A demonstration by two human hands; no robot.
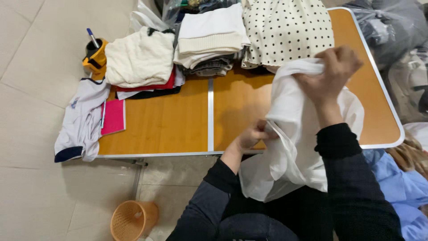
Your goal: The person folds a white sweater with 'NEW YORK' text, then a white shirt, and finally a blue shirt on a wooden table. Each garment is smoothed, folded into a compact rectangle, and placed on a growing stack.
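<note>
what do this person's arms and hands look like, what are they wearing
Both hands are bare: no gloves, and no rings or watch that I can make out on the left hand or the right hand. Both arms wear long dark sleeves with ribbed cuffs. The left sleeve looks charcoal grey, the right sleeve nearer black.

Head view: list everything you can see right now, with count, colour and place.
table: one, orange wood-look, centre
white cloth: one, held over the near right edge
polka-dot cloth: one, cream with black dots, far right
folded stack: one, white and grey, far middle
cream pile: one, on red and dark pieces, far left
shirt: one, pale with dark cuff, hanging off the left edge
notebook: one, pink, left
pen cup: one, yellow and black, far left corner
basket: one, tan, on the floor
bags: grey, right
left hand: grips the cloth's edge
right hand: grips its top
</note>
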